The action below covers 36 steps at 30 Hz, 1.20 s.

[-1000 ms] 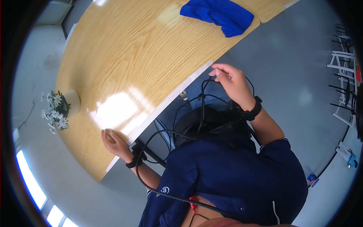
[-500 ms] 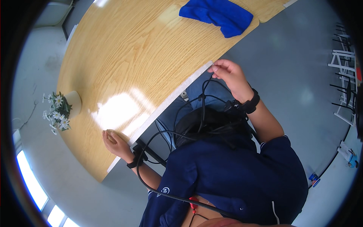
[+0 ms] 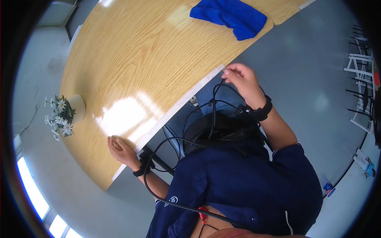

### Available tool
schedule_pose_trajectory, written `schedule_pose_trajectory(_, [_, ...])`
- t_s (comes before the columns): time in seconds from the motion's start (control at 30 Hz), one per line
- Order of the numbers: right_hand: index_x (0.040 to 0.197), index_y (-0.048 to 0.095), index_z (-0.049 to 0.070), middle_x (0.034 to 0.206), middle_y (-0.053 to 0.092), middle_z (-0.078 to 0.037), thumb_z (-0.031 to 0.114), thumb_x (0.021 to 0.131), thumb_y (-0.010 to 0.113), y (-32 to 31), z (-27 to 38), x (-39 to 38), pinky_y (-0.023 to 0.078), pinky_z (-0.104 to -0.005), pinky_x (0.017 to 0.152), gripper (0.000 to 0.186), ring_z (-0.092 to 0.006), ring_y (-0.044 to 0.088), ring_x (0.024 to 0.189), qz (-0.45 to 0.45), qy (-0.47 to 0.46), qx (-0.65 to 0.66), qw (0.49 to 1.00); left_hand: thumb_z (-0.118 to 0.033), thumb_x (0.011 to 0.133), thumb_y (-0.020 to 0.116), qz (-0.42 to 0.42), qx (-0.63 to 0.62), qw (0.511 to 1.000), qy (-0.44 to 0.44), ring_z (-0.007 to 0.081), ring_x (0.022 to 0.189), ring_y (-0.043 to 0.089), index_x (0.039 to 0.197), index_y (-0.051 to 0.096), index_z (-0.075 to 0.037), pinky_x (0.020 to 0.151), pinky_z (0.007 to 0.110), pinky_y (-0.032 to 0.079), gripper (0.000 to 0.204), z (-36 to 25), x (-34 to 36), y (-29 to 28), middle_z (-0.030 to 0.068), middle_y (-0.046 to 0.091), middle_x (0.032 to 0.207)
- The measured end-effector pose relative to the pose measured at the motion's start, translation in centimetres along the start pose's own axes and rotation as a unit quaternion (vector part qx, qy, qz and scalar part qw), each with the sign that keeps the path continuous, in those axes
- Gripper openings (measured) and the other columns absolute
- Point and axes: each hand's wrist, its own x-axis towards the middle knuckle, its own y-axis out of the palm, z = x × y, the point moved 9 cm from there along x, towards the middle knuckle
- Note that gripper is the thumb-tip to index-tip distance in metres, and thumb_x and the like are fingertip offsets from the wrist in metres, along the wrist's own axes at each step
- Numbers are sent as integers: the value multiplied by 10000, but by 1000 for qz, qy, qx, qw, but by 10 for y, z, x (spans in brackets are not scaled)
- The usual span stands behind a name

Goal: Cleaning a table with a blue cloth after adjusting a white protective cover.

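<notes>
A whitish strip [image 3: 178, 105] runs along the near edge of the wooden table [image 3: 166, 51]. At its far right end is my right hand [image 3: 244, 79], thumb and fingers pinched together on the strip's tip. My left hand [image 3: 124, 152] rests at the table's left part, its wrist over the edge and strip. Its fingers are slightly bent and lie on the tabletop, with nothing visible in them. A black cable [image 3: 214, 99] loops just below my right hand. Each wrist wears a black band.
A folded blue cloth [image 3: 232, 16] lies at the table's far right. A white pot [image 3: 78, 108] with white daisies [image 3: 59, 117] stands near the left rim. More black cables hang over my lap. White folding chairs [image 3: 359, 71] stand at the far right on the grey floor [image 3: 313, 79].
My right hand has shifted very slightly, its fingers a little further over the strip's end. The left hand stays in place.
</notes>
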Motion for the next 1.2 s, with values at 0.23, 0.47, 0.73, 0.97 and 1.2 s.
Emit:
schedule_pose_trajectory(0.23, [937,587,-31,806,635,-63,94,867,599,-2,2,0,479,-218,657,144,-94,605,754,-14,-33,-27,999,-145,897,500,-3,5,1000,1,306,1163,477,1138,540,56,990,383,368,317,1,0,0,178,528,1230])
schedule_pose_trajectory(0.47, [901,593,-25,781,639,-43,80,860,602,-3,8,-2,457,-195,644,113,-73,595,720,-32,-81,-70,994,-151,901,493,2,9,1000,3,306,1168,474,1138,541,52,994,384,361,316,0,1,-1,175,525,1236])
schedule_pose_trajectory(0.73, [889,596,-19,773,642,-46,86,858,608,-5,10,0,446,-193,630,111,-66,588,704,-54,-100,-106,988,-153,908,491,4,-1,1000,2,304,1179,464,1147,536,56,996,382,362,321,-2,0,0,176,522,1236])
schedule_pose_trajectory(0.97, [906,586,-28,795,644,-59,78,866,593,-6,3,-1,454,-200,630,114,-80,595,714,-68,-100,-56,991,-140,905,494,3,3,1000,4,306,1177,464,1147,534,60,995,381,364,317,-2,0,0,179,522,1234])
schedule_pose_trajectory(1.2, [1015,590,-41,856,637,-88,99,899,535,3,-8,-12,472,-229,701,189,-108,583,758,-19,28,5,999,-136,902,497,3,9,1000,8,305,1171,470,1147,533,60,991,381,368,315,-1,1,0,179,523,1232])
